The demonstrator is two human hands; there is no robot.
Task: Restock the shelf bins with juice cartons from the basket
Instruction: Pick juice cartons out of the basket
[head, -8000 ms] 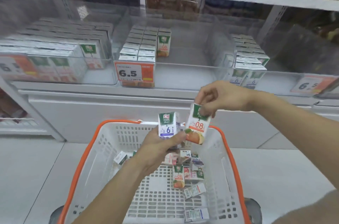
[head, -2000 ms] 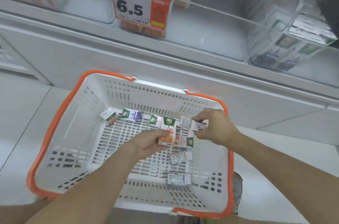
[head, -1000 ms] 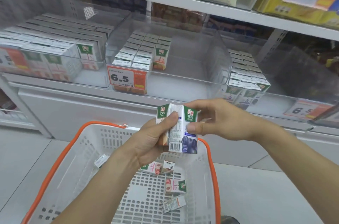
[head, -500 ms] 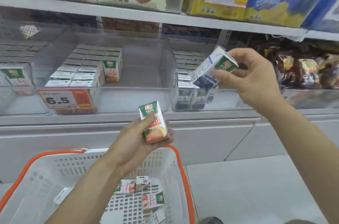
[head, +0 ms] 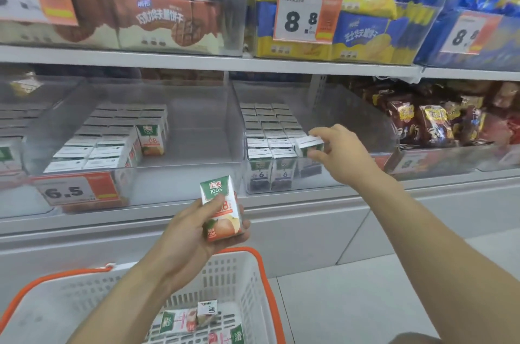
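A right hand (head: 342,155) pinches a blueberry carton (head: 309,145) over the front row of the right bin (head: 351,118); released tilted, it may topple. The left hand (head: 194,234) grips an orange carton (head: 222,210) above the basket (head: 254,265).

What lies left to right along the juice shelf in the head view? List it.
6.5 price tag → orange juice cartons bin → blueberry juice cartons → carton in right hand → right hand → brown snack packs.
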